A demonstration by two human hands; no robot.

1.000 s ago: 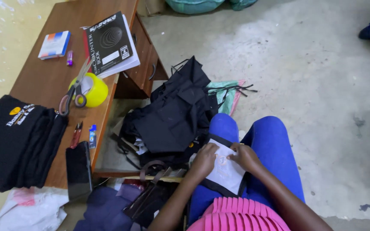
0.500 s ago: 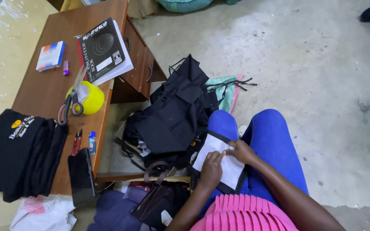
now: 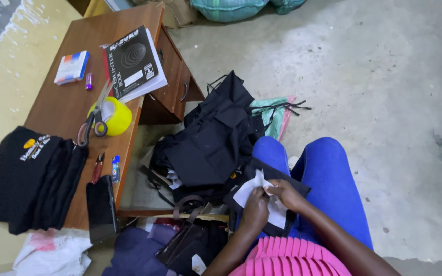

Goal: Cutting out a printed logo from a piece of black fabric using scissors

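Lifted white sheet (image 3: 246,191) between hands (image 3: 272,199)

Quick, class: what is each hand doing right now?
Left hand: closed, pinching the white sheet on the lap.
Right hand: closed, pinching the same white sheet.

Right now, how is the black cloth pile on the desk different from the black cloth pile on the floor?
The black cloth pile on the desk is neatly folded and stacked; the black cloth pile on the floor is loose and rumpled. The desk pile shows a yellow print; the floor pile has straps trailing out. Both are black fabric.
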